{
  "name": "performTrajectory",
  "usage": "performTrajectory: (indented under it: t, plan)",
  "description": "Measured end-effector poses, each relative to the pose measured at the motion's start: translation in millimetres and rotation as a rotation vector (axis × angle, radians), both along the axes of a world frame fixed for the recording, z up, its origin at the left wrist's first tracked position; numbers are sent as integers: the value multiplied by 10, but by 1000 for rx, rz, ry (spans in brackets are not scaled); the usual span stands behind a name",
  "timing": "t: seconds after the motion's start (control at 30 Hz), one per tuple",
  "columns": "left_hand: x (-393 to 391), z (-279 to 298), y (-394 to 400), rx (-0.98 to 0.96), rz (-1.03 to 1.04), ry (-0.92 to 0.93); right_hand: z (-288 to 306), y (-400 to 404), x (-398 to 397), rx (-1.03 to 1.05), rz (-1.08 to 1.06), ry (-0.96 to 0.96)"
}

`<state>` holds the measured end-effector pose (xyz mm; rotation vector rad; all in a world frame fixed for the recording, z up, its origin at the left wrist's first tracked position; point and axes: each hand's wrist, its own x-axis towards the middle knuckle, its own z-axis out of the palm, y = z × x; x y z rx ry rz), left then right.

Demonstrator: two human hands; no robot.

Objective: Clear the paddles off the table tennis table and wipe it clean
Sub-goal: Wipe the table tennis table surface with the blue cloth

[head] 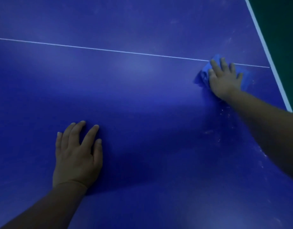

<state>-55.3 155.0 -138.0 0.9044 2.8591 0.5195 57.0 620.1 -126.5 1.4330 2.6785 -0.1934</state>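
A blue table tennis table (142,90) fills the view, with a thin white centre line running across it. My right hand (225,78) lies flat with straight fingers on a blue cloth (203,75), pressing it onto the table where the centre line nears the white right edge. The cloth is bunched at the hand's left side and sticks out past the fingertips. My left hand (78,154) rests flat on the bare table surface, fingers spread, holding nothing. No paddle is in view.
The table's white edge stripe (268,52) runs diagonally down the right side, with dark green floor (282,30) beyond it. Pale dust specks and smears (225,129) lie on the surface near my right forearm and towards the far right corner.
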Motion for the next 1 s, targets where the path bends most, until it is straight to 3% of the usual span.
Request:
performTrajectory:
  t: [0.07,0.2,0.27,0.33,0.43,0.5,0.57,0.67,0.73,0.8,0.9,0.93,1.0]
  plan:
    - [3,6,-10,3,-6,-8,-56,-438,336,68,176,-2]
    - [6,12,-9,-2,-12,-4,-126,-1789,1459,79,858,4]
    - [6,21,-6,2,-15,-4,-99,-1698,1545,55,986,-41]
    - [2,23,-7,2,-11,-8,-93,-1187,1107,137,770,22]
    - [3,12,-6,6,-10,-5,-7,-510,299,43,223,36]
    - [13,4,-11,15,-11,5,-33,-657,55,54,136,20]
    - [17,3,-15,16,-19,11,-79,-1276,123,103,368,49]
    - [7,8,-15,20,-13,7,-172,-2319,824,45,1085,121]
    - [9,2,-10,28,-15,15,-122,-2190,1017,8,1316,40]
    - [6,-7,-2,46,-21,30,-149,-1528,816,121,1104,37]
    - [2,-32,-18,48,-20,44,-16,-607,567,107,396,-37]
    - [3,-34,-24,42,-19,43,3,-570,616,82,272,-26]
    - [-2,-41,-15,30,-26,31,-45,-946,901,138,313,-39]
